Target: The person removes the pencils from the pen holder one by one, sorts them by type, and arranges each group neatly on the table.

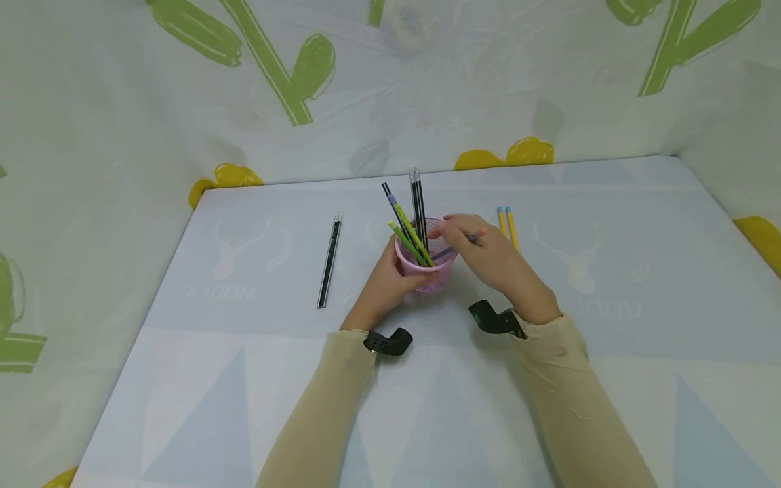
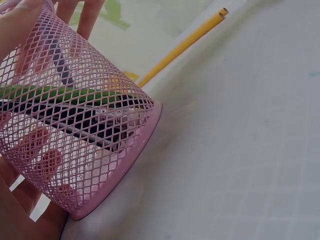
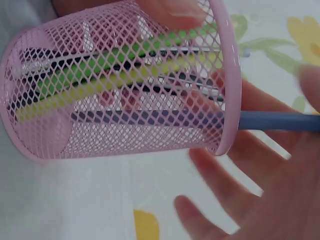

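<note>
My left hand (image 1: pixel 384 278) holds a pink mesh pencil cup (image 1: pixel 436 281), thumb on the near side and other fingers round the far side. Black pencils (image 1: pixel 418 207), a green pencil (image 1: pixel 405 242) and a yellow-green pencil (image 1: pixel 413 229) stand in it, leaning left or upright. A blue pencil (image 3: pixel 280 121) slants out over the rim to the right. Beside it is my right hand (image 1: pixel 491 261); in the right wrist view its fingers (image 3: pixel 215 175) are spread and the thumb stands apart from the pencil. Whether the hand touches that pencil is hard to tell.
A pair of black pencils (image 1: pixel 330 261) lies on the table to the left of the cup. Yellow pencils with blue ends (image 1: pixel 508 224) lie beyond my right hand. The pale patterned tabletop (image 1: pixel 244 407) meets a printed fabric wall (image 1: pixel 390 102) at the back.
</note>
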Available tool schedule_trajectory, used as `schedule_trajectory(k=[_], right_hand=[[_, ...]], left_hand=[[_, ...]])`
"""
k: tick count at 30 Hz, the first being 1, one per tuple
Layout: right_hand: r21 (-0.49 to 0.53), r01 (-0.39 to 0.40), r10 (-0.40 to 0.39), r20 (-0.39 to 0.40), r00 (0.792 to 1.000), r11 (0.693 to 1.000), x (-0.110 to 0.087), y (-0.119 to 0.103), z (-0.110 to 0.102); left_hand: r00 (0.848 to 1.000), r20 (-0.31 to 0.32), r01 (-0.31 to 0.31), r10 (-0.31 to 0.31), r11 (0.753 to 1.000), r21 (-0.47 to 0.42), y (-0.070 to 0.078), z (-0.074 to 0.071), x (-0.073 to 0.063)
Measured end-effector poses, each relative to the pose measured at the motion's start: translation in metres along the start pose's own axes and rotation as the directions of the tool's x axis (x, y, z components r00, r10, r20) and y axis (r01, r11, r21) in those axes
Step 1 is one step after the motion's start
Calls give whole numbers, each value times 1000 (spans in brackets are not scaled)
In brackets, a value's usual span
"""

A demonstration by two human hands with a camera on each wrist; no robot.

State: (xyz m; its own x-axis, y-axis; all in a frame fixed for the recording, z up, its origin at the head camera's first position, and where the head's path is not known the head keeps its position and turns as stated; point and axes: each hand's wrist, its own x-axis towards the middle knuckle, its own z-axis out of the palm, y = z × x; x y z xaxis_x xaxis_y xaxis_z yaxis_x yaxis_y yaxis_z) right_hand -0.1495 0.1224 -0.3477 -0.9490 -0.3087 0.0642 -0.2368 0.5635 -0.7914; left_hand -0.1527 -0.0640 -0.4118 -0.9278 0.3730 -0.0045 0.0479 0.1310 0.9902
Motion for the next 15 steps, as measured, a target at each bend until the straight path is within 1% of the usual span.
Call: schedule_trajectory(k=[2, 4, 6, 7, 8, 9, 11, 12, 13, 15], right_hand=[[25, -11, 13, -67, 998, 1000, 0, 1, -3], [66, -27, 36, -137, 990, 997, -1, 1, -5], [158, -15, 47, -201, 978, 987, -1, 3, -8], [223, 1, 50, -224, 973, 975, -1, 3, -9], [295, 32, 42, -242, 969, 955, -2, 4, -10], [377, 66, 34, -253, 967, 924, -2, 5, -12], [518, 137, 3, -261, 965, 845, -3, 7, -14], [587, 162, -5, -260, 966, 794, -3, 8, -15], [652, 186, -15, -259, 966, 735, -3, 8, -16], [758, 230, -32, -267, 963, 610, -3, 9, -18]], left_hand=[[1000, -8, 20, -20, 1000, 14, -3, 0, 1], [1000, -12, 25, -25, 1000, 18, -8, 0, 3], [1000, -16, 23, -23, 1000, 16, -13, 0, 6], [1000, -19, 18, -18, 1000, 11, -16, 0, 7], [1000, -20, 11, -11, 1000, 8, -19, 0, 7], [1000, -21, 0, 0, 1000, 3, -20, 0, 8], [1000, -23, -10, 10, 1000, 1, -22, 1, 9], [1000, -23, -10, 10, 1000, 0, -22, 1, 9], [1000, -22, -10, 10, 1000, -5, -22, 1, 9], [1000, -16, -5, 4, 1000, -13, -20, 1, 8]])
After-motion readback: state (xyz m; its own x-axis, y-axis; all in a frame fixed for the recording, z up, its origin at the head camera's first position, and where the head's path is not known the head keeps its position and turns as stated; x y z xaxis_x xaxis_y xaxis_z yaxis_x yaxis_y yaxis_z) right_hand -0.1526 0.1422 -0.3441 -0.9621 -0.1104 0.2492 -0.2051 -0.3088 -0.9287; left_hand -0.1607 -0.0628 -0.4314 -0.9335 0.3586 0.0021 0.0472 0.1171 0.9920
